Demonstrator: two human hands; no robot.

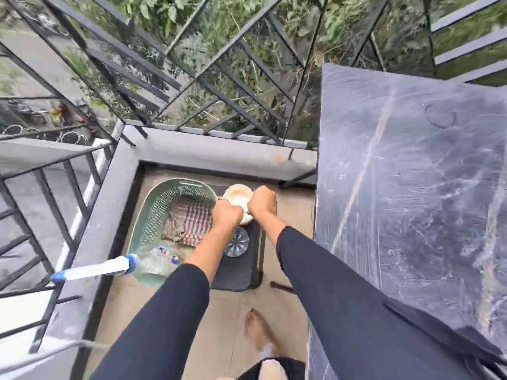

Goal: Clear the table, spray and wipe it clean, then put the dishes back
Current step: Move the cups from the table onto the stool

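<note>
Low over the balcony floor, my left hand (226, 216) and my right hand (262, 202) both grip a stack of cream dishes (238, 195), a bowl on a plate, one hand at each side. Just under my left wrist a clear glass (236, 241) stands on a dark mat (238, 272). The dark marble table (411, 187) fills the right side, its top bare and streaked, with a ring mark near the far edge. A green basket (153, 215) left of the mat holds a striped cloth (189, 223) and a spray bottle (153, 261).
A white and blue mop handle (94, 268) leans across the grey ledge (109, 215) at the left. Black metal railings (192, 78) enclose the balcony. My bare foot (256, 329) stands on the tan floor beside the table.
</note>
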